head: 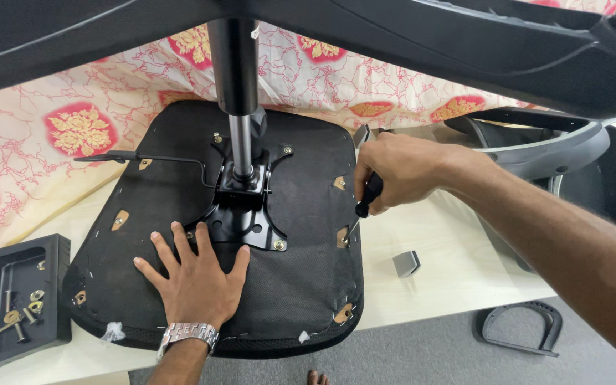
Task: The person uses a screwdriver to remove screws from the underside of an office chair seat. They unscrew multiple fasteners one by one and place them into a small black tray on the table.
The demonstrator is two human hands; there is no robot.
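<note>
A black fabric seat base (279,285) fills the middle of the frame, edged with small tan wooden tabs and silver staples. At its centre sits a glossy black metal plate (245,221) with brass-coloured bolts, and a column (235,93) that is black above and shiny silver below. The table (436,278) is pale cream. In the upper left, a cloth (30,157) is cream with thin red veining and red medallions holding gold flowers. A black tray (16,306) at lower left holds brass and silver hardware. The wristwatch (187,335) is silver. The floor (408,356) is grey.
</note>
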